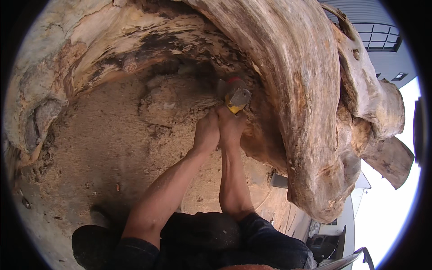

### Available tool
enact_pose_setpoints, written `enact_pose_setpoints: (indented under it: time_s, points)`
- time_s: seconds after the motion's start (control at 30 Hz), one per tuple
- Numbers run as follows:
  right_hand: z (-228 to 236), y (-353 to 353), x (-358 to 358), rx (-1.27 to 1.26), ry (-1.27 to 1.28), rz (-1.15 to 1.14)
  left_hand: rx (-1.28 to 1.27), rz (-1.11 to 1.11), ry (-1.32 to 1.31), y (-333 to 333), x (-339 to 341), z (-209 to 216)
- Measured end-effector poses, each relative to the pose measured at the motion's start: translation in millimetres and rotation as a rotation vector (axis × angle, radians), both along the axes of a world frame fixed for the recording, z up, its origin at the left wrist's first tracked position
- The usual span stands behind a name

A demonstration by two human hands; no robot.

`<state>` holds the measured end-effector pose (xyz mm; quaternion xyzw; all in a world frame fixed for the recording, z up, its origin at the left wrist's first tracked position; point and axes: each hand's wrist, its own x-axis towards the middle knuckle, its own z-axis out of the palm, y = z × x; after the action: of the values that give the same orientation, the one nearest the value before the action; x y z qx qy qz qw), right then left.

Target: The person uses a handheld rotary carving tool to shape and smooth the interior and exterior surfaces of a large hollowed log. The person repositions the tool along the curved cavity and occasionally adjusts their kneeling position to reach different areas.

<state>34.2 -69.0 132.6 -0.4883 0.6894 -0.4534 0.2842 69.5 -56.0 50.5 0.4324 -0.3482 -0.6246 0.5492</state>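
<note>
A hand-held power tool [238, 99], yellow and grey with a red part, sits against the inner side of a big hollow piece of weathered wood [310, 90]. It resembles an angle grinder, but its working end is mostly hidden. My right hand [231, 123] is closed around the yellow part. Just left of it and touching it, my left hand [207, 130] is closed too, its fingers wrapped out of sight on the tool's far side. Both forearms stretch forward, side by side. Dark, rough wood surrounds the tool.
Thick wood curves overhead and down the right side, with a knobbly lobe [42, 121] at far left. Wood dust covers the ground [103, 148]. A grey building with a window [380, 37] stands at upper right; a curved metal bar [346, 260] shows at lower right.
</note>
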Motion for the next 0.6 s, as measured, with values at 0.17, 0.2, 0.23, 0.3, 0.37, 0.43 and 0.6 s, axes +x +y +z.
enact_pose_setpoints:
  time_s: [0.17,0.2,0.23,0.3,0.37,0.43,0.6]
  points:
    - [-2,-3,5,-0.055,0.129,0.025,0.108,0.054,0.158,-1,-10,-4]
    - [-11,-2,3,-0.068,0.18,0.033,0.118,0.08,0.203,7,-8,-8]
    - [-21,-2,0,-0.057,0.13,0.048,0.131,0.108,0.244,13,-5,-10]
    - [-31,-2,1,-0.039,0.03,0.076,0.165,0.083,0.229,17,4,-8]
    - [-26,0,1,-0.071,0.031,0.067,0.179,0.06,0.211,15,9,-4]
    - [-14,0,9,-0.088,-0.024,0.063,0.18,0.055,0.195,8,11,-1]
    - [-7,-11,4,-0.048,-0.08,0.091,0.073,0.095,0.126,0,9,1]
